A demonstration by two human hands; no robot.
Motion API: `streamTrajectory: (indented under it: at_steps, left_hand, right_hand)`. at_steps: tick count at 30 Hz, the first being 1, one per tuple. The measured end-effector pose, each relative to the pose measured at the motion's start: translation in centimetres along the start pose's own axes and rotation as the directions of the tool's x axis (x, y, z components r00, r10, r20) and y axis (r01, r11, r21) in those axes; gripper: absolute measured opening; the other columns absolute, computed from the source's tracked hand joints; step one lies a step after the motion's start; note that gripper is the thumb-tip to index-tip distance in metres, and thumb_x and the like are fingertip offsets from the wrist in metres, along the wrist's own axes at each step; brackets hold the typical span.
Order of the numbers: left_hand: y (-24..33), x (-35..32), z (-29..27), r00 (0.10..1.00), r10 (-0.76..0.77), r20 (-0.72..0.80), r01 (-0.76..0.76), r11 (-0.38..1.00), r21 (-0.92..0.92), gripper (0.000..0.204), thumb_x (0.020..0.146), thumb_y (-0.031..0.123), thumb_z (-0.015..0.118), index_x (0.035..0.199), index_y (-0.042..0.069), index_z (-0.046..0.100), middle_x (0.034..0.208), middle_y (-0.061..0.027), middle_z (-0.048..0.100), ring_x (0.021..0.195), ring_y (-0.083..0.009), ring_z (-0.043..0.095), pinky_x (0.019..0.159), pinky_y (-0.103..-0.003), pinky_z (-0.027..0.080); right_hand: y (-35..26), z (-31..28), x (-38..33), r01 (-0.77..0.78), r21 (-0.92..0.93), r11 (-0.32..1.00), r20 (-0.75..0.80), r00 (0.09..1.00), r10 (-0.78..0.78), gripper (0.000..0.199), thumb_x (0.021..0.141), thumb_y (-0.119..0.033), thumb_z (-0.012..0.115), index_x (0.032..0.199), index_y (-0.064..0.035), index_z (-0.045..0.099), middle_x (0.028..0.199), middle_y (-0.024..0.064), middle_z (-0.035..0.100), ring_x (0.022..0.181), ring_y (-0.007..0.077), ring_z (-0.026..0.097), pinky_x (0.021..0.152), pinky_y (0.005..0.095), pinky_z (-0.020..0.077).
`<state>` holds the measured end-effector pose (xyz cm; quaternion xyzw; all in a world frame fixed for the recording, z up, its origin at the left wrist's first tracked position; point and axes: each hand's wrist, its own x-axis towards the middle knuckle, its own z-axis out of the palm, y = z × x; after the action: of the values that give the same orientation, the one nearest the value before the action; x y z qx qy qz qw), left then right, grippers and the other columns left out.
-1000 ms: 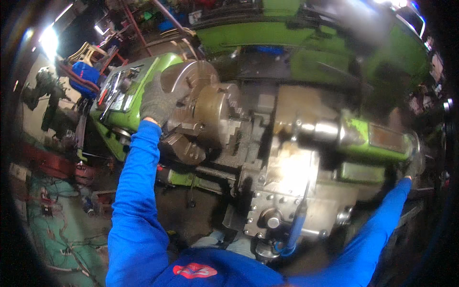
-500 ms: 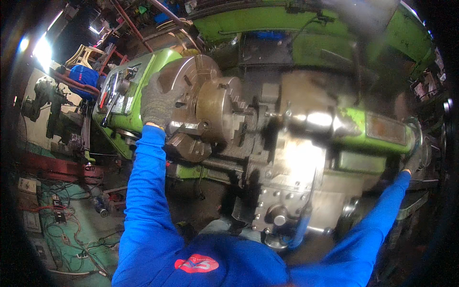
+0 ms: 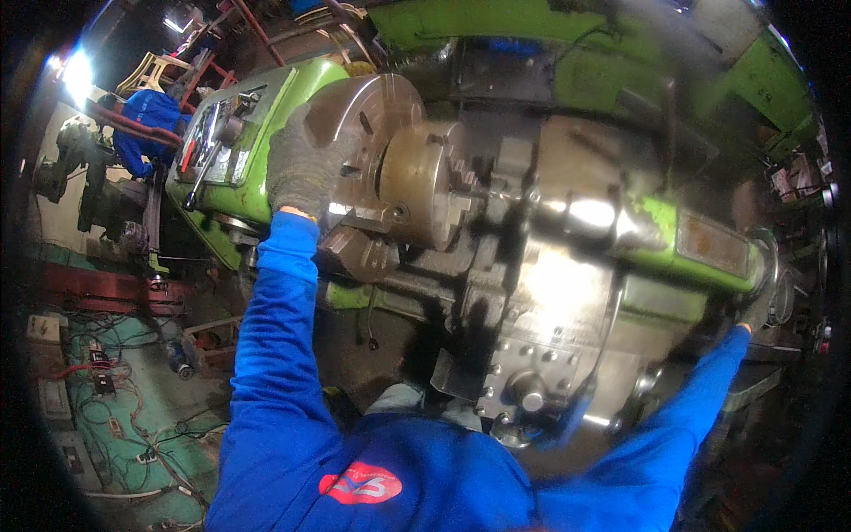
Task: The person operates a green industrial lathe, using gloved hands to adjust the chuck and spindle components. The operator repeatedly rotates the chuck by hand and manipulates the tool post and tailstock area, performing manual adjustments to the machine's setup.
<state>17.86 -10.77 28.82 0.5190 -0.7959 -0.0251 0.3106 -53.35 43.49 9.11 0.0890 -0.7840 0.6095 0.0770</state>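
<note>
A green lathe spans the middle. My left hand (image 3: 308, 164), in a grey work glove, is on the rim of the large steel faceplate (image 3: 394, 102) at the headstock; its fingers look curled over the rim, partly lost against the dark metal. A smaller jaw chuck (image 3: 417, 191) sits in front of the faceplate. Right of its jaws, a short shiny shaft (image 3: 505, 197) lies in line with the green tailstock (image 3: 656, 235). At the far right, my gloved right hand (image 3: 758, 306) is closed on the tailstock handwheel (image 3: 773, 266), its fingers partly hidden.
The tool carriage (image 3: 532, 363), with bolts and a round knob, lies close before my body. Levers (image 3: 208, 168) stand on the headstock panel. Cables and small devices lie on the green floor (image 3: 133, 452) at left. A person in blue (image 3: 146, 120) is behind the headstock.
The view has shifted slightly, so the faceplate and chuck appear further right and higher. The faceplate's slots show in different positions. Both hands remain at the faceplate and the handwheel.
</note>
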Motion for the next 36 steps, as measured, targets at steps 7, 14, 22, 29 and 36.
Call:
streamTrajectory:
  at_steps: [7, 14, 22, 29, 36]
  left_hand:
    - [-0.4, -0.2, 0.5, 1.0, -0.009, 0.02, 0.009, 1.0, 0.008, 0.075, 0.073, 0.043, 0.078, 0.129, -0.001, 0.054, 0.124, -0.023, 0.06, 0.116, -0.0362, 0.058, 0.098, -0.043, 0.045]
    - [-0.5, -0.2, 1.1, 0.994, -0.091, 0.061, 0.094, 0.994, -0.053, 0.078, 0.073, 0.037, 0.08, 0.133, -0.003, 0.05, 0.13, -0.0237, 0.056, 0.121, -0.035, 0.054, 0.102, -0.042, 0.041]
    - [-3.7, 0.0, 1.0, 0.991, -0.043, 0.127, 0.026, 0.991, 0.133, 0.077, 0.073, 0.032, 0.081, 0.136, 0.0, 0.049, 0.135, -0.0216, 0.051, 0.127, -0.0333, 0.048, 0.106, -0.041, 0.038]
    - [0.8, -0.6, 0.9, 0.991, -0.132, 0.04, 0.132, 0.991, -0.01, 0.079, 0.073, 0.033, 0.081, 0.136, -0.001, 0.048, 0.135, -0.0216, 0.052, 0.127, -0.0327, 0.048, 0.106, -0.041, 0.039]
    - [1.3, -0.6, 0.1, 0.98, -0.155, 0.124, 0.176, 0.969, -0.172, 0.08, 0.074, 0.033, 0.08, 0.136, -0.005, 0.047, 0.136, -0.0236, 0.051, 0.127, -0.0326, 0.049, 0.107, -0.04, 0.038]
  right_hand:
    - [1.1, -0.1, -0.5, -0.02, 0.019, 1.0, -0.011, 1.0, 0.021, 0.079, 0.093, -0.062, 0.049, 0.141, 0.0011, 0.046, 0.141, 0.0105, 0.05, 0.122, 0.0272, 0.051, 0.102, 0.0372, 0.0419]
    - [3.5, -1.0, 1.0, 0.001, 0.014, 1.0, -0.045, 0.999, -0.001, 0.075, 0.095, -0.059, 0.046, 0.143, -0.0005, 0.045, 0.143, 0.0104, 0.049, 0.125, 0.0257, 0.049, 0.104, 0.0358, 0.04]
    - [7.0, -2.1, 2.8, 0.024, -0.017, 1.0, -0.052, 0.998, -0.025, 0.067, 0.099, -0.053, 0.042, 0.144, -0.0037, 0.046, 0.144, 0.0107, 0.049, 0.128, 0.0236, 0.047, 0.106, 0.034, 0.0378]
    - [7.0, -3.7, 2.2, 0.173, -0.453, 0.874, -0.014, 0.979, -0.201, 0.061, 0.099, -0.05, 0.042, 0.143, -0.0076, 0.047, 0.143, 0.0135, 0.05, 0.13, 0.025, 0.048, 0.107, 0.0341, 0.0371]
    - [-4.4, 1.7, 1.9, 0.389, -0.855, 0.345, 0.198, 0.857, -0.475, 0.058, 0.097, -0.049, 0.044, 0.141, -0.0102, 0.05, 0.141, 0.0177, 0.052, 0.125, 0.0335, 0.053, 0.105, 0.0397, 0.0396]
